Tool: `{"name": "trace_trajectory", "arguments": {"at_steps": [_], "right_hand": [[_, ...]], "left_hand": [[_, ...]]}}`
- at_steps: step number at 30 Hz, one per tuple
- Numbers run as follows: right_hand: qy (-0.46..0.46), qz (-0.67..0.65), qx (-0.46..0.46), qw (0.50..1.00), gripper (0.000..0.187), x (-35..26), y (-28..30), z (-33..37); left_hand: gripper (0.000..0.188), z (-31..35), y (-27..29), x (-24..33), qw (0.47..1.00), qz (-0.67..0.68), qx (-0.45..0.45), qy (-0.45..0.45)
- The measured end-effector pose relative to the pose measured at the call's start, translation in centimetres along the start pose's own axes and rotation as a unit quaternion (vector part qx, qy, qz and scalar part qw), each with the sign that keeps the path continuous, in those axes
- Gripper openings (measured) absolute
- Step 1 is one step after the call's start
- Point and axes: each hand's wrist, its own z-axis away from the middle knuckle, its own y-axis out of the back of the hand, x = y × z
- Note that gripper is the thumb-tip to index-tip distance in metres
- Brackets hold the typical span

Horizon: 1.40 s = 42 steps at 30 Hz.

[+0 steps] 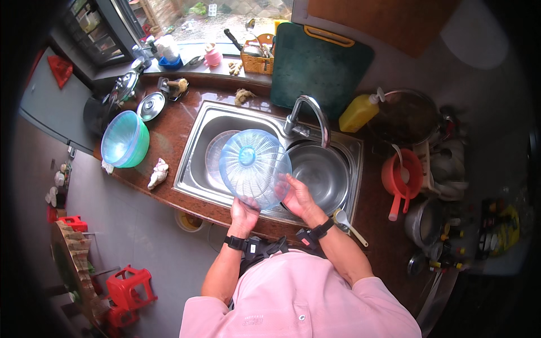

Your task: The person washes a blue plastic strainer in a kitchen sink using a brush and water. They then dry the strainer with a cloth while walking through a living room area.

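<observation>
Over the sink [186,183] I hold a see-through blue ribbed plastic dome [253,149] with a round blue boss at its centre. My left hand [245,214] grips its near edge from below. At its right edge, my right hand [298,197] has the fingers curled round the rim. Beneath the dome, a round see-through piece with a pinkish rim [214,155] lies in the left bowl, partly hidden. A round steel basin [318,177] sits in the right bowl, under the chrome faucet [319,112]. Whether water runs, I cannot make out.
Nested blue and green bowls [125,141] and a crumpled white cloth [158,173] are on the left counter. A green cutting board [318,67] leans behind the sink beside a yellow pump bottle [359,112]. A pale-handled spoon [349,227] and red colander [401,174] stand right.
</observation>
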Motion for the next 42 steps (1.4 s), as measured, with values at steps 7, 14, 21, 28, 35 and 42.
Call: {"name": "trace_trajectory", "arguments": {"at_steps": [7,14,21,28,35,42], "right_hand": [[0.073,0.089,-0.010,0.993,0.012,-5.1,2.7,-0.3],[0.101,0.111,-0.022,0.988,0.010,-6.8,3.0,1.4],[0.144,0.178,0.020,0.973,0.010,-6.5,1.6,2.2],[0.296,0.564,-0.110,0.763,0.012,-5.8,-7.1,9.2],[0.461,0.826,-0.217,0.243,0.021,-2.5,-7.5,10.0],[0.463,0.802,-0.171,0.335,0.010,-1.6,-5.2,9.1]], "left_hand": [[0.040,3.1,-0.5,0.8,0.983,-0.130,0.120,-0.040],[0.037,2.0,1.6,1.4,0.976,-0.135,0.128,-0.112],[0.036,3.0,-1.5,1.6,0.942,-0.243,0.112,-0.201],[0.045,7.2,-6.9,2.7,0.920,-0.307,0.009,-0.244],[0.087,10.4,-8.3,4.0,0.919,-0.325,-0.184,-0.128],[0.077,9.7,-7.7,3.3,0.909,-0.394,-0.071,-0.113]]}}
